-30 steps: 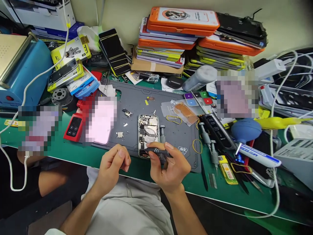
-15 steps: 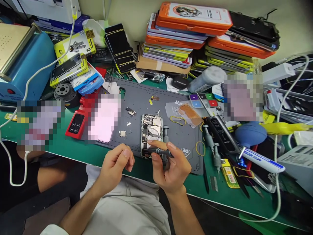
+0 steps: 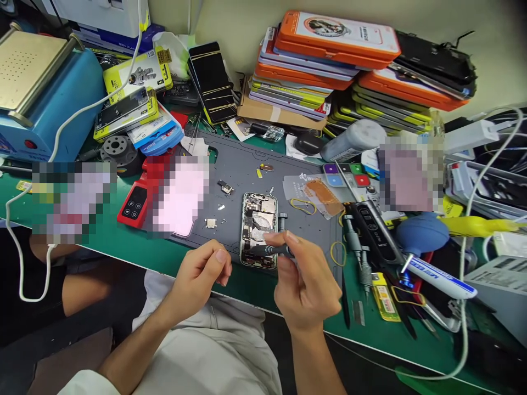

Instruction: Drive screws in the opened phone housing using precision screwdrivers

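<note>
An opened phone point(image 3: 258, 227) with its insides showing lies on a dark grey work mat point(image 3: 247, 175). My right hand point(image 3: 307, 282) pinches a dark screwdriver point(image 3: 272, 250) and holds it sideways across the phone's lower end. My left hand point(image 3: 201, 277) hovers just left of the phone at the mat's near edge, fingers curled in with thumb against fingertips; what it holds, if anything, is hidden. Small loose parts point(image 3: 211, 222) lie on the mat left of the phone.
Stacked orange and yellow boxes point(image 3: 329, 60) fill the back. A blue machine point(image 3: 45, 93) stands far left, a red device point(image 3: 134, 200) beside the mat. Screwdrivers point(image 3: 362, 258), a blue air blower point(image 3: 422, 233) and white cables point(image 3: 465, 307) crowd the right. Another person's arm point(image 3: 78, 291) rests below the bench.
The view has shifted, so everything sits slightly further right. My right hand has turned, the screwdriver staying over the phone's lower end. My left hand keeps its curled pose.
</note>
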Demonstrator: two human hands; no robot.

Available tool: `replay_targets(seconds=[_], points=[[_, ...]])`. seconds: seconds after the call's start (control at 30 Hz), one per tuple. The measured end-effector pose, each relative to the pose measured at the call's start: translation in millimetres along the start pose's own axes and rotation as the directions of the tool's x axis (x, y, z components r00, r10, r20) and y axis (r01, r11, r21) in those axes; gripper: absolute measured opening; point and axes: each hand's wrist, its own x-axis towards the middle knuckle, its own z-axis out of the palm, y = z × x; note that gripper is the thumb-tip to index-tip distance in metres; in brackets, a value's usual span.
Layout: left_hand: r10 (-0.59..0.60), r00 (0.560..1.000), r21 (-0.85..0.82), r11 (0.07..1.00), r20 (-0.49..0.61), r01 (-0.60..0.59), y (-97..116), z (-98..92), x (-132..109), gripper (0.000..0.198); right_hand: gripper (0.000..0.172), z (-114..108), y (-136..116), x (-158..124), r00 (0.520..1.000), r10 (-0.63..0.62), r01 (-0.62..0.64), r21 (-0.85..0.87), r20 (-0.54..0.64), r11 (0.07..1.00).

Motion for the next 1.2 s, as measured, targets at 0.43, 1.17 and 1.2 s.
replay_targets(seconds=[0.43,1.17,1.2], points=[[0.000,1.000,0.014,1.000,0.003,0.000,0.6,0.0,1.6,0.054,0.056,0.6,-6.8,13.8,0.995,-0.104,0.104,-0.047,0.006,0.994],[0.049,0.998,0.065,0.997,-0.047,-0.046,-2.5,0.8,1.6,0.054,0.054,3.2,-8.3,13.4,0.995,-0.099,0.098,-0.054,0.000,0.994],[0.065,0.997,0.075,0.995,-0.051,-0.061,-3.0,0.8,1.3,0.054,0.054,3.4,-8.7,13.9,0.995,-0.097,0.097,-0.038,0.000,0.995]])
